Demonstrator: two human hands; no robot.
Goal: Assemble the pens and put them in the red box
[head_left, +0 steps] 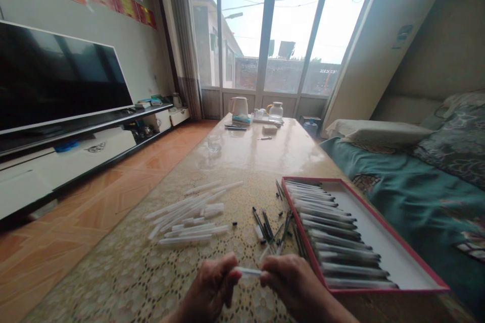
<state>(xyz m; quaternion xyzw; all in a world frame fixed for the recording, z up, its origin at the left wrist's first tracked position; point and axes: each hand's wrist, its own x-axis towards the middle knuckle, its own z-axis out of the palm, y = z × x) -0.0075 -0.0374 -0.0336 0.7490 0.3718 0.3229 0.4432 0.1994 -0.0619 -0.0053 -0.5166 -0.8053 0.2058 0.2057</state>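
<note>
Between my two hands, low over the patterned table point(151, 282), is a slim white pen barrel point(250, 271) lying crosswise. My left hand point(217, 280) pinches its left end, and my right hand point(286, 277) grips the right end; the fingers cover both tips. Just beyond my left hand lie several loose white pen barrels point(185, 212) in a pile. Dark refills and small black parts point(267, 224) are scattered past my right hand. To the right, a red-rimmed box point(413, 260) holds a row of pens point(344, 250) with dark ends.
A drinking glass point(214, 144) stands farther along the table's left side. At the far end are a white kettle point(239, 106), a glass jug point(276, 111) and a small box point(270, 129). A sofa with a teal cover point(394, 197) borders the right side.
</note>
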